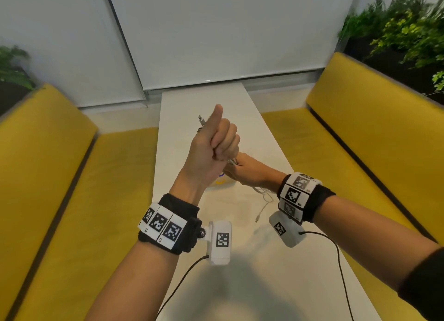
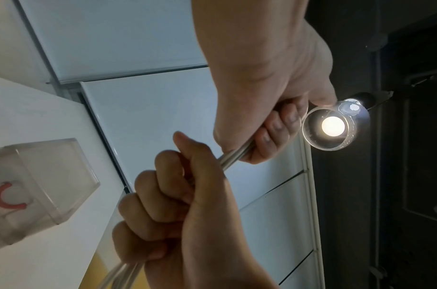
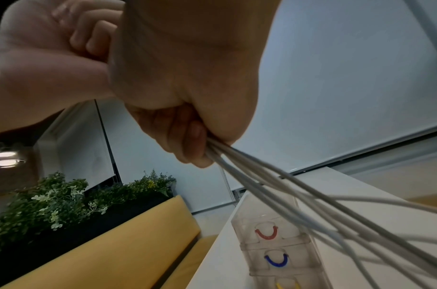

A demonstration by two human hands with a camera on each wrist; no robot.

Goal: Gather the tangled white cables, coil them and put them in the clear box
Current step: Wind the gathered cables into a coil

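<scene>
My left hand [image 1: 222, 141] is raised in a fist over the white table [image 1: 240, 224], thumb up, and grips a bundle of white cables [image 3: 274, 187]. A metal-tipped plug [image 1: 201, 120] sticks out above the fist. Just beneath it my right hand [image 1: 242, 170] grips the same bundle [image 2: 233, 157]. Loose cable ends [image 1: 263, 200] trail from it onto the table. In the right wrist view the strands fan out below my right hand's fingers [image 3: 187, 140]. The clear box [image 3: 274, 242], with red, blue and yellow handles, stands on the table and is mostly hidden behind my left wrist in the head view.
Yellow benches [image 1: 60, 176] run along both sides of the narrow table. Planters with green leaves [image 1: 396, 32] sit behind the benches. A white blind [image 1: 216, 32] closes off the far end. A lit lamp [image 2: 332, 127] hangs overhead.
</scene>
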